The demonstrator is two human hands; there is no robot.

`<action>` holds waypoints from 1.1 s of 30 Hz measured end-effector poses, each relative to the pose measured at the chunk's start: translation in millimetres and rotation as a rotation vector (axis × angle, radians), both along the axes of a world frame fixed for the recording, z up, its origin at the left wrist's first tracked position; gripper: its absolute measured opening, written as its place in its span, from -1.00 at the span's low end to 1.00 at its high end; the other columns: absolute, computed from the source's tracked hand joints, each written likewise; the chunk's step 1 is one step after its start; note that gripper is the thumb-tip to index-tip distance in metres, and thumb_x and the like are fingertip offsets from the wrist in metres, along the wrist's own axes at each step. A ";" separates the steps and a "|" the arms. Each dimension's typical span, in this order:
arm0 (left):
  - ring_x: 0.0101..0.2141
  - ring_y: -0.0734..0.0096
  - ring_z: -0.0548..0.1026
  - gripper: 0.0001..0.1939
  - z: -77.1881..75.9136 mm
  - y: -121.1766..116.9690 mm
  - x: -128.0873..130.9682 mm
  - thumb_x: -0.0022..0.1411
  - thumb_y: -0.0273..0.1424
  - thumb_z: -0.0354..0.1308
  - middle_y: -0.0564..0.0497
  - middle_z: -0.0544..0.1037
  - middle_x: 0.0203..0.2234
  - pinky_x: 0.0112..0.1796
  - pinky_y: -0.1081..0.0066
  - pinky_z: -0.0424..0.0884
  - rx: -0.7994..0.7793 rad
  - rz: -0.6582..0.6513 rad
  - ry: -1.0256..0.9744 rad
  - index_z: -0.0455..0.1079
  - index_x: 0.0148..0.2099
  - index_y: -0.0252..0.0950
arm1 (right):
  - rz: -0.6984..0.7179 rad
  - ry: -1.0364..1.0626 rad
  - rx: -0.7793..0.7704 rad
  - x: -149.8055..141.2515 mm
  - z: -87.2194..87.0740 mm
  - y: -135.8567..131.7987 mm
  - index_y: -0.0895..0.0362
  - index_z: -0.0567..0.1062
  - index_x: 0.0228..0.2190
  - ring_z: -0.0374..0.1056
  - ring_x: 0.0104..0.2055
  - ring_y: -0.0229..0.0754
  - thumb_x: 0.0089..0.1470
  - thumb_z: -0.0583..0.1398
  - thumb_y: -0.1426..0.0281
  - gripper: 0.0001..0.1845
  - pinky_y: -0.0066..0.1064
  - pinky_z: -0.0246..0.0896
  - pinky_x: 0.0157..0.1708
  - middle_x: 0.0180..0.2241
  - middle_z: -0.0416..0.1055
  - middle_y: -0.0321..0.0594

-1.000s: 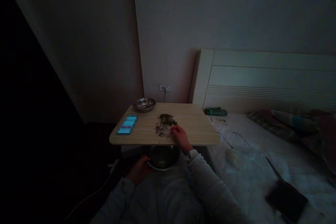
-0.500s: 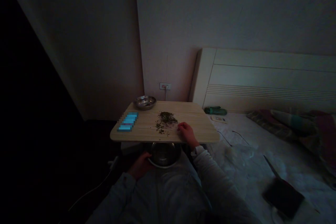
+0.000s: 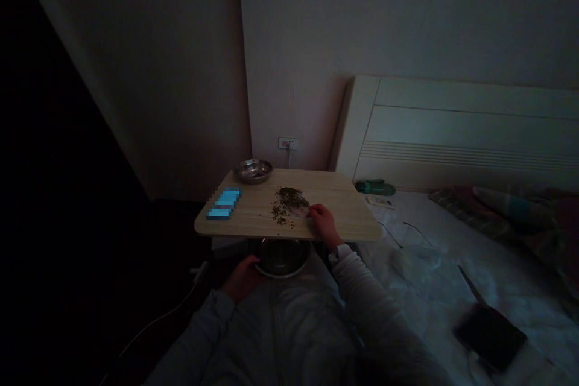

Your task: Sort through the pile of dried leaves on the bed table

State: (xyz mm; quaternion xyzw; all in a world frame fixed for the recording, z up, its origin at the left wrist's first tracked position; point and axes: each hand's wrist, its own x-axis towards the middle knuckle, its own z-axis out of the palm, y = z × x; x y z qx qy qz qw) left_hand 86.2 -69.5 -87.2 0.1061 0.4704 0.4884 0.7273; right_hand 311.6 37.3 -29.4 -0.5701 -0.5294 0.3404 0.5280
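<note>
My left hand (image 3: 245,276) grips the rim of a metal bowl (image 3: 283,274) on my lap, partly under the table's front edge. Over the small wooden table (image 3: 339,193), my right hand (image 3: 322,221) is closed in a pinch on a thin, clear piece of plastic (image 3: 298,211), whose exact kind is too dim to tell. That piece lies against a loose heap of small green beans (image 3: 289,194). More beans are scattered toward the table's front edge.
A second metal bowl (image 3: 253,172) stands at the table's back left corner, with a lit phone (image 3: 224,204), its screen blurred, in front. On the bed to the right lie a green bottle (image 3: 375,187), a pale handheld device (image 3: 380,201) and a dark flat object (image 3: 491,338).
My view has tilted down and slightly left, so the scene sits higher and farther right at the table. Both hands keep nearly the same places and grips; the heap looks much the same.
</note>
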 end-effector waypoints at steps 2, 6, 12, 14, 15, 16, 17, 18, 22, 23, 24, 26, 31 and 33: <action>-0.36 0.22 0.64 -0.84 0.3 0.0 -0.4 0.14 -0.63 0.07 -0.08 0.65 -0.48 -0.23 0.27 0.56 0.001 0.010 0.004 0.43 -0.35 -0.35 | -0.004 0.005 -0.004 0.6 0.4 -0.5 0.07 0.41 -0.55 0.39 -0.39 -0.19 -0.18 0.12 0.36 -0.93 -0.38 0.26 -0.25 -0.57 0.46 -0.33; -0.32 0.18 0.64 -0.86 -3.4 0.8 -3.4 0.08 -0.62 0.12 -0.06 0.65 -0.45 -0.22 0.25 0.56 0.035 0.016 -0.001 0.43 -0.32 -0.32 | 0.009 0.006 -0.015 2.6 0.1 -1.3 0.07 0.43 -0.53 0.39 -0.39 -0.18 -0.18 0.12 0.36 -0.91 -0.37 0.26 -0.25 -0.56 0.47 -0.33; -0.26 0.12 0.64 -0.86 -6.5 2.5 -6.4 0.07 -0.61 0.12 -0.09 0.64 -0.47 -0.20 0.23 0.55 0.034 -0.020 -0.008 0.43 -0.33 -0.32 | 0.045 -0.019 0.021 6.1 -2.4 -1.0 0.06 0.40 -0.56 0.38 -0.39 -0.19 -0.17 0.12 0.32 -0.91 -0.38 0.24 -0.28 -0.58 0.45 -0.33; -0.23 0.12 0.64 -0.87 -6.6 2.7 -6.0 0.09 -0.61 0.11 -0.10 0.65 -0.46 -0.17 0.23 0.55 0.038 -0.032 -0.005 0.44 -0.35 -0.32 | 0.040 -0.037 0.031 7.2 -3.5 -1.6 0.06 0.38 -0.57 0.37 -0.39 -0.18 -0.16 0.12 0.30 -0.90 -0.38 0.23 -0.29 -0.58 0.44 -0.31; -0.23 0.12 0.64 -0.87 -6.8 2.8 -5.7 0.10 -0.60 0.10 -0.09 0.65 -0.46 -0.16 0.22 0.55 0.048 -0.032 -0.007 0.44 -0.35 -0.31 | 0.024 -0.042 0.032 7.7 -4.0 -2.3 0.05 0.38 -0.57 0.37 -0.39 -0.17 -0.16 0.11 0.30 -0.90 -0.38 0.22 -0.30 -0.57 0.44 -0.30; -0.22 0.13 0.64 -0.86 -7.1 2.9 -5.2 0.11 -0.60 0.10 -0.09 0.65 -0.45 -0.15 0.22 0.55 0.061 -0.029 -0.011 0.44 -0.34 -0.32 | -0.001 -0.044 0.032 7.9 -4.4 -3.1 0.05 0.38 -0.56 0.37 -0.39 -0.17 -0.16 0.10 0.30 -0.90 -0.37 0.22 -0.30 -0.56 0.44 -0.29; -0.24 0.14 0.64 -0.86 -7.3 3.0 -4.8 0.11 -0.60 0.10 -0.09 0.65 -0.45 -0.16 0.22 0.55 0.064 -0.025 -0.012 0.44 -0.33 -0.32 | -0.028 -0.049 0.033 7.9 -4.8 -4.1 0.05 0.38 -0.56 0.36 -0.39 -0.16 -0.16 0.10 0.31 -0.90 -0.37 0.21 -0.29 -0.55 0.45 -0.28; -0.25 0.15 0.64 -0.86 -7.5 3.0 -4.4 0.11 -0.60 0.09 -0.08 0.65 -0.46 -0.18 0.23 0.56 0.061 -0.019 -0.011 0.44 -0.33 -0.32 | -0.052 -0.056 0.033 7.7 -5.1 -5.2 0.06 0.38 -0.55 0.36 -0.39 -0.16 -0.16 0.09 0.32 -0.90 -0.36 0.21 -0.29 -0.54 0.45 -0.28; -0.30 0.19 0.65 -0.87 -7.3 2.1 -4.0 0.13 -0.60 0.09 -0.07 0.65 -0.47 -0.23 0.25 0.57 0.046 -0.010 -0.003 0.43 -0.33 -0.32 | -0.125 -0.136 0.025 5.1 -5.6 -9.6 0.07 0.38 -0.55 0.34 -0.39 -0.15 -0.12 0.10 0.32 -0.90 -0.35 0.18 -0.29 -0.52 0.44 -0.26; -0.30 0.19 0.65 -0.88 -7.1 1.8 -4.1 0.13 -0.60 0.09 -0.07 0.65 -0.47 -0.23 0.26 0.57 0.046 -0.007 -0.001 0.42 -0.33 -0.32 | -0.137 -0.164 0.025 4.3 -5.7 -10.5 0.07 0.38 -0.54 0.33 -0.39 -0.15 -0.10 0.10 0.32 -0.90 -0.35 0.17 -0.30 -0.52 0.44 -0.25; -0.30 0.19 0.65 -0.88 -7.1 1.6 -4.4 0.12 -0.60 0.10 -0.07 0.65 -0.46 -0.23 0.25 0.58 0.046 -0.005 0.000 0.42 -0.33 -0.32 | -0.146 -0.190 0.027 3.8 -5.8 -11.1 0.06 0.38 -0.54 0.32 -0.40 -0.15 -0.09 0.11 0.32 -0.90 -0.35 0.16 -0.30 -0.52 0.44 -0.25; -0.29 0.18 0.65 -0.87 -7.7 1.4 -4.8 0.11 -0.60 0.11 -0.08 0.66 -0.44 -0.22 0.24 0.58 0.041 -0.007 -0.003 0.42 -0.31 -0.32 | -0.150 -0.228 0.033 3.4 -6.2 -11.7 0.06 0.37 -0.54 0.31 -0.40 -0.15 -0.08 0.12 0.34 -0.91 -0.35 0.15 -0.32 -0.52 0.43 -0.25; -0.30 0.20 0.65 -0.87 -10.7 1.9 -6.0 0.13 -0.60 0.10 -0.04 0.65 -0.48 -0.21 0.24 0.58 0.048 -0.025 0.019 0.41 -0.32 -0.31 | -0.112 -0.184 0.054 6.4 -10.2 -9.0 0.06 0.36 -0.54 0.28 -0.42 -0.18 -0.09 0.11 0.33 -0.92 -0.37 0.11 -0.35 -0.54 0.40 -0.29; -0.29 0.18 0.65 -0.88 -10.7 1.9 -6.3 0.12 -0.60 0.11 -0.04 0.64 -0.48 -0.21 0.24 0.57 0.050 -0.034 0.022 0.42 -0.34 -0.30 | -0.097 -0.171 0.076 7.4 -12.3 -7.6 0.06 0.36 -0.54 0.27 -0.43 -0.19 -0.10 0.10 0.31 -0.90 -0.38 0.10 -0.37 -0.55 0.39 -0.31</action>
